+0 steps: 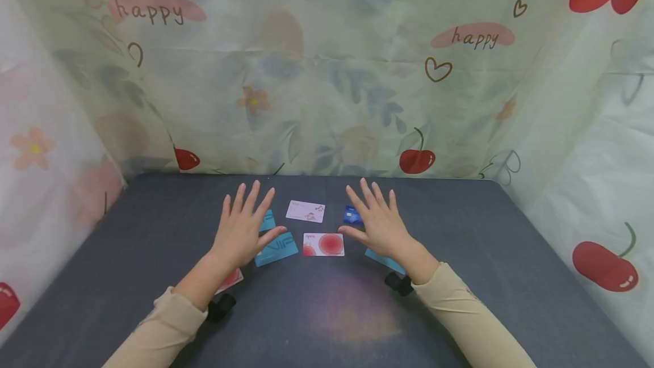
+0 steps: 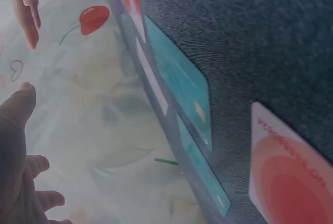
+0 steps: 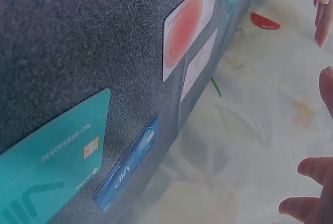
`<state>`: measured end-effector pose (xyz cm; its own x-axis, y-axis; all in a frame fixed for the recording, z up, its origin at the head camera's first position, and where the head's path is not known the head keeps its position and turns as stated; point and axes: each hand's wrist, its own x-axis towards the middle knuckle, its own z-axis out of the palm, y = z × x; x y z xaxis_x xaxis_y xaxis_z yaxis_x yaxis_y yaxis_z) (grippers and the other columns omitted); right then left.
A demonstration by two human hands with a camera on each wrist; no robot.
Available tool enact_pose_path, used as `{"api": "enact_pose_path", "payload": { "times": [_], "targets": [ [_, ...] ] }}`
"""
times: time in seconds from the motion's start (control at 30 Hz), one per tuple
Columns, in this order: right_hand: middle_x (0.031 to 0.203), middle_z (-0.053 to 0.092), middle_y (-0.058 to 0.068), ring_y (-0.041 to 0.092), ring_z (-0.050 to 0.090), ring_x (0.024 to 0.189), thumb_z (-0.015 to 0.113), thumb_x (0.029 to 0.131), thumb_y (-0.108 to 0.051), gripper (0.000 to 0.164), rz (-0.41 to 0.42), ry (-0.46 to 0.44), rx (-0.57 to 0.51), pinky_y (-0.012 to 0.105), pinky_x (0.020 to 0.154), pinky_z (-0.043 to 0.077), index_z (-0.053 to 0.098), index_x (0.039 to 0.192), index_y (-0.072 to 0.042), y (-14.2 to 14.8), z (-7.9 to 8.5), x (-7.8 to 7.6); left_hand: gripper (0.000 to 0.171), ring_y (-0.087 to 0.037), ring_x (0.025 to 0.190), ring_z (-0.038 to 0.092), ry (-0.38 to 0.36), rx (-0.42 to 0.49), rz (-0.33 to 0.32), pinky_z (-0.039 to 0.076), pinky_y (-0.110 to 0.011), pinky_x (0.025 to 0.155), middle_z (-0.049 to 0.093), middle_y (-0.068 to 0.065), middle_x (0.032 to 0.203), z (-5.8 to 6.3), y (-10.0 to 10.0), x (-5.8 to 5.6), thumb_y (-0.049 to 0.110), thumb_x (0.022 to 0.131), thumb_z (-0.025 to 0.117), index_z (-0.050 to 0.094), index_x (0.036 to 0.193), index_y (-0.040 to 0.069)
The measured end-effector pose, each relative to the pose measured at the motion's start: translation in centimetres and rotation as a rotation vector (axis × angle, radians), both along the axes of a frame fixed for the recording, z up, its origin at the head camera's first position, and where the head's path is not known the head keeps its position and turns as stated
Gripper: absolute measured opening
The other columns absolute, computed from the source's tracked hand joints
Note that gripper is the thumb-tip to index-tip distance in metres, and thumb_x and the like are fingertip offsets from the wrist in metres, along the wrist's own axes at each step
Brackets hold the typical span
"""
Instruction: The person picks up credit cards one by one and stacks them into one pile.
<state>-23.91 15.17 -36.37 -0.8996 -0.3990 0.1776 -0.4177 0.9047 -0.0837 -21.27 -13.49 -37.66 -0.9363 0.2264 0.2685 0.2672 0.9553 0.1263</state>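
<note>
Both hands are spread wide over several plastic cards on the dark table, and neither holds anything. Under my left hand (image 1: pixel 241 234), partly hidden, are a teal VIP card (image 1: pixel 280 247), a second teal card (image 1: pixel 268 221) and a red-and-white card (image 1: pixel 232 280) by the wrist. My right hand (image 1: pixel 382 226) overlaps a blue VIP card (image 1: pixel 352 214) and another teal card (image 1: pixel 384 260). Between the hands lie a pale pink card (image 1: pixel 305 211) and, nearer, a white card with red circles (image 1: pixel 329 245). The right wrist view shows the blue card (image 3: pixel 127 164) flat beside the teal one (image 3: pixel 57 151).
A dark grey cloth covers the table (image 1: pixel 306 311). Behind it hangs a pale curtain (image 1: pixel 327 95) printed with cherries, hearts and flowers, and similar sheets flank both sides. Black straps (image 1: pixel 221 307) circle the wrists below beige sleeves (image 1: pixel 163 322).
</note>
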Motion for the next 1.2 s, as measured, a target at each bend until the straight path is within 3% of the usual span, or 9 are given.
{"api": "enact_pose_path", "payload": {
  "times": [0.33,0.6,0.8,0.93,1.2],
  "targets": [
    [0.157,0.015,0.013,0.037,0.013,0.144,0.051,0.086,-0.060,0.081,0.009,-0.030,-0.062,0.061,0.112,0.008,0.019,0.150,-0.021,0.7,1.1,0.6,0.082,-0.041,0.144,0.008,0.007,0.060,-0.043,0.010,-0.061,0.112,0.014,-0.016,0.156,1.3,0.3,0.8,0.059,0.085,0.052,0.021,0.149,0.018],
    [0.153,0.026,0.013,0.036,0.022,0.142,0.057,0.087,-0.049,0.074,0.042,-0.067,-0.205,0.058,0.113,0.012,0.028,0.147,-0.017,1.9,1.8,1.7,0.076,-0.041,0.142,0.018,0.020,0.131,-0.108,0.019,-0.058,0.111,0.025,-0.018,0.153,2.3,1.2,1.7,0.054,0.087,0.055,0.030,0.146,0.014],
    [0.147,0.037,0.013,0.032,0.034,0.137,0.061,0.087,-0.043,0.069,0.035,-0.114,-0.296,0.054,0.110,0.025,0.036,0.143,-0.012,3.0,1.8,2.5,0.070,-0.039,0.140,0.026,-0.063,0.254,-0.193,0.024,-0.055,0.111,0.033,-0.017,0.149,2.7,2.3,2.4,0.049,0.088,0.056,0.037,0.142,0.009],
    [0.140,0.045,0.014,0.031,0.043,0.130,0.064,0.086,-0.041,0.067,0.036,-0.117,-0.306,0.051,0.104,0.037,0.040,0.140,-0.009,3.8,1.3,2.9,0.066,-0.036,0.136,0.035,-0.117,0.274,-0.245,0.031,-0.052,0.108,0.039,-0.015,0.146,2.8,3.4,2.9,0.047,0.088,0.056,0.041,0.139,0.008],
    [0.121,0.058,0.015,0.030,0.056,0.109,0.070,0.082,-0.031,0.059,0.026,-0.107,-0.304,0.047,0.091,0.047,0.050,0.130,-0.003,5.3,0.0,3.3,0.058,-0.029,0.131,0.044,-0.251,0.340,-0.299,0.040,-0.048,0.103,0.048,-0.007,0.140,2.4,5.9,3.3,0.043,0.086,0.061,0.047,0.135,0.016]
  ]
}}
